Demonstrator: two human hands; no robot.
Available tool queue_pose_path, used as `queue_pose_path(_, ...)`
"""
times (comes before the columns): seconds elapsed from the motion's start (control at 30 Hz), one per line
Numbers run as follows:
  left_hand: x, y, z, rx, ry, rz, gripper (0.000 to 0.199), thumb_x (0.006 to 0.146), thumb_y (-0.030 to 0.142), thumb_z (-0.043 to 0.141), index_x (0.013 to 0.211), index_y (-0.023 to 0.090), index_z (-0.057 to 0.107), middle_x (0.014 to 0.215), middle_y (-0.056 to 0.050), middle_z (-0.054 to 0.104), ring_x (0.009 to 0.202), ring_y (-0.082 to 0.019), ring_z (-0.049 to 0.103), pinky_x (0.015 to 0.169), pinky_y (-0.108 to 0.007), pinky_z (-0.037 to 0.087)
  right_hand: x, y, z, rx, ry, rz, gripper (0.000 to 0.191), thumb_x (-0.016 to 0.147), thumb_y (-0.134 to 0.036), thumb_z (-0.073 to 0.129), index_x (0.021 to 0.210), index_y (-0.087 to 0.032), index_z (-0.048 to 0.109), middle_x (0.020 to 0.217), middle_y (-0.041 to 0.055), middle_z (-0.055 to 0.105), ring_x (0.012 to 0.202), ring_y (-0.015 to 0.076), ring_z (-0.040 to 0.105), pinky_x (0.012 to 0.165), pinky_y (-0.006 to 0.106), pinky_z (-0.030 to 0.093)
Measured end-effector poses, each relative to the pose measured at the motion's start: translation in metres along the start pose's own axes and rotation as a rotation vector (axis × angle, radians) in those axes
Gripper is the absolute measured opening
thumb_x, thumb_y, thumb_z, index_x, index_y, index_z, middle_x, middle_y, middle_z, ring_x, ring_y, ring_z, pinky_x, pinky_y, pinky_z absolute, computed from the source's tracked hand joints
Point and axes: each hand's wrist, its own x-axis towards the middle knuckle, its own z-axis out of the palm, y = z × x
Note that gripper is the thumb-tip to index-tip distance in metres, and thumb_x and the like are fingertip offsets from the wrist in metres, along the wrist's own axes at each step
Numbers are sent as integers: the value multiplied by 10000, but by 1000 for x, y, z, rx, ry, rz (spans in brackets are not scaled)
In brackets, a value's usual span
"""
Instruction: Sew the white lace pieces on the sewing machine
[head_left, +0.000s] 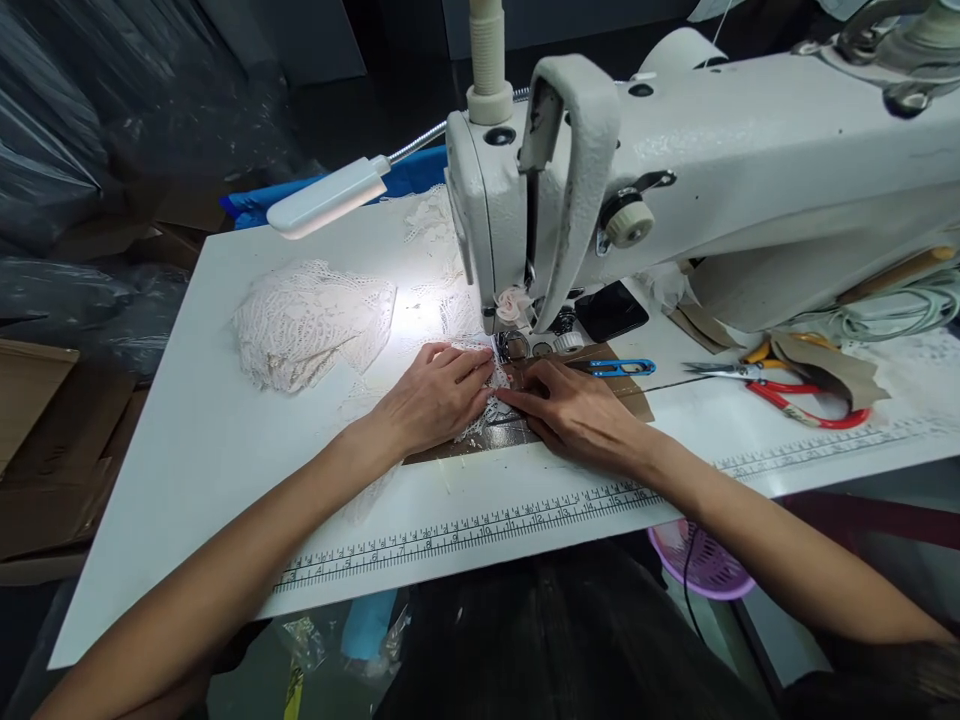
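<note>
A white lace piece lies under the front of the white sewing machine, by the presser foot. My left hand rests over its left side, fingers together and bent down onto the lace, with thumb and index close at its edge. My right hand lies on the brown plate at the lace's right side. Its index finger is stretched out to touch the lace edge, and the thumb is apart below. Blue thread snips lie just behind my right hand. The needle point is hidden.
Bunched lace is piled on the left of the white table. A lit lamp hangs over it. Right of the machine front lie a black phone, red-handled scissors and coiled cable. A purple basket stands below the edge.
</note>
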Motion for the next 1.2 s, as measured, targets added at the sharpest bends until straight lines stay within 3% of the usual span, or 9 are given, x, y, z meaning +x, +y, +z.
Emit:
queue_pose_path(0.23,-4,2,4,10,99,-20,256,949,250,484,1122,134,631,1230,-118,636,1019,-249,625,818,-412,471,3,-2,0,-6,9,33,327,959,-167,403,1209,-209,610,1026,119,536,891,210,523,738,355,502)
queue_pose_path(0.5,-3,7,7,-46,59,-104,291,974,278,447,1160,139,623,1289,-106,604,1145,-240,584,996,-461,424,0,2,3,20,8,74,344,970,-205,391,1245,-218,598,1047,121,519,885,204,546,725,360,529)
queue_pose_path(0.87,-4,2,10,-150,74,-101,317,971,286,454,1203,123,596,1323,-115,576,1192,-235,573,1044,-487,426,-2,3,7,56,36,83,338,948,-210,438,1232,-212,621,1047,119,516,883,204,548,749,371,533)
queue_pose_path(1.2,-5,-7,13,-219,84,-59,316,970,310,455,1212,157,588,1305,-107,592,1227,-233,543,1091,-544,356,-3,4,10,126,66,134,344,922,-222,476,1221,-245,643,1060,103,531,873,198,554,743,364,520)
